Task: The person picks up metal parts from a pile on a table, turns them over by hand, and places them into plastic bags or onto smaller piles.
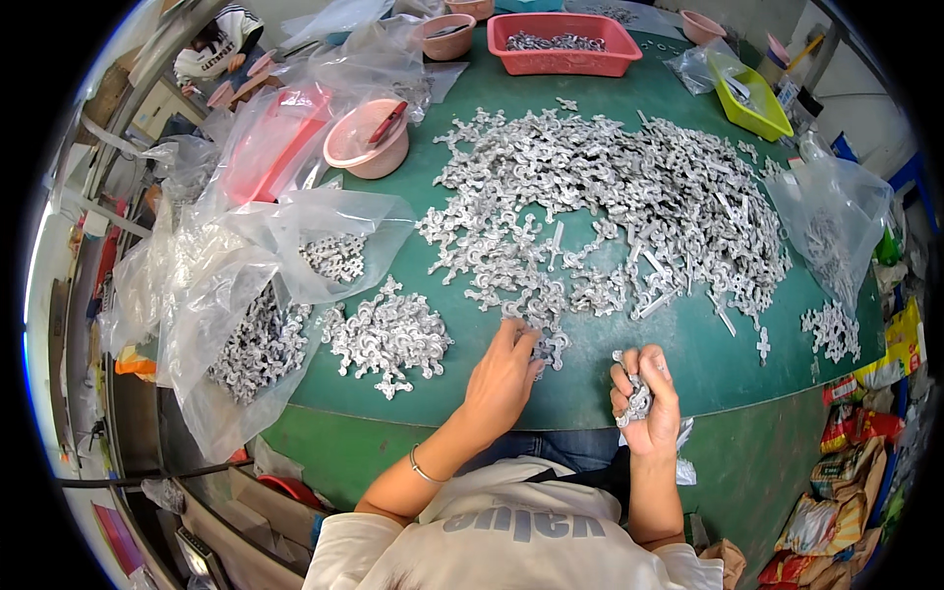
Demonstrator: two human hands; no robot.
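Note:
A wide heap of small silver-grey cast metal parts (pixel 629 177) with curved, knobbly outlines covers the middle of the green table (pixel 590 393). My left hand (pixel 503 379) reaches to the near edge of this heap. Its fingers are curled together among the parts, and the fingertips hide whatever lies between them. Closer to the table's front edge, my right hand (pixel 652 398) is raised with its fingers wrapped round several metal parts (pixel 637 401). To the left of my left hand lies a smaller pile of the same parts (pixel 388 336).
Clear plastic bags (pixel 246 246) with metal parts crowd the left side. A pink bowl (pixel 367 138) holds a red-handled tool. Farther back stand a red tray (pixel 562 61) and a yellow-green basket (pixel 752 108). Another bag (pixel 834 221) and a small pile (pixel 831 331) lie right.

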